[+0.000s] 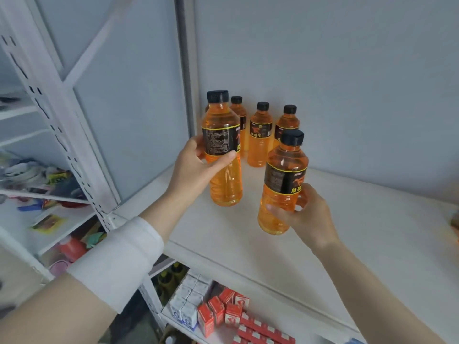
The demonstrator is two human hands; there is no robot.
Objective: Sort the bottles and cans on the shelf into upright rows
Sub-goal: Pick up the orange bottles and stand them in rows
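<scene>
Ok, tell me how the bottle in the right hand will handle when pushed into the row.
The bottle in the right hand looks filled almost to the top, so it is probably heavy for its size. It is tall and narrow, so a push near the top may tip it. Its round body would likely roll if it fell.

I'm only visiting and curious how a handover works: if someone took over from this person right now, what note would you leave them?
Left hand grips the left bottle, upright, around its label.
Right hand grips the right bottle, upright, nearer the front of the shelf.
Done: three back bottles stand upright in a row by the wall.
Left: set both held bottles into rows. Whether they already touch the shelf is unclear. No cans in view.
</scene>
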